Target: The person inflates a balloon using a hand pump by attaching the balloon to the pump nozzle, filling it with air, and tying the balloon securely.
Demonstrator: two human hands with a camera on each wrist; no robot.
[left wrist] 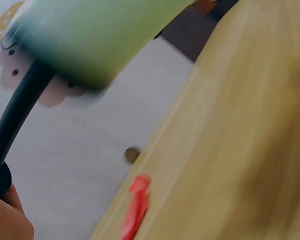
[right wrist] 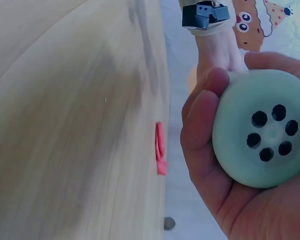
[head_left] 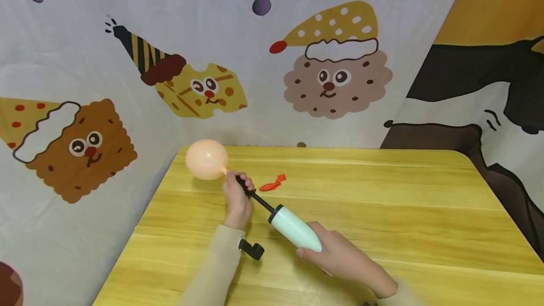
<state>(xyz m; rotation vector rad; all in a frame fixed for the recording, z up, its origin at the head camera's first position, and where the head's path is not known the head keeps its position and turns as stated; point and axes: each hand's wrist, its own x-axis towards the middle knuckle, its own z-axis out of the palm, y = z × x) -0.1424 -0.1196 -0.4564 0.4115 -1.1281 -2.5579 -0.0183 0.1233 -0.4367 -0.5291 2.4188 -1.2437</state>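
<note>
A mint-green balloon pump (head_left: pixel 296 228) with a black rod is held at a slant above the table. My right hand (head_left: pixel 340 254) grips the green barrel; in the right wrist view its fingers wrap around the pump's holed end (right wrist: pixel 272 132). Farther forward, my left hand (head_left: pixel 238 197) holds the pump's black front end together with the neck of a peach balloon (head_left: pixel 207 159). The balloon is round and partly inflated, just beyond the left fingers. On the table to the right of the left hand lies a limp red balloon (head_left: pixel 273 183).
The wooden table (head_left: pixel 416 211) reaches back to a wall cloth (head_left: pixel 255 126) printed with cartoon biscuits and cheese. A black wrist mount (head_left: pixel 251 249) sticks out from the left sleeve (head_left: pixel 216 263).
</note>
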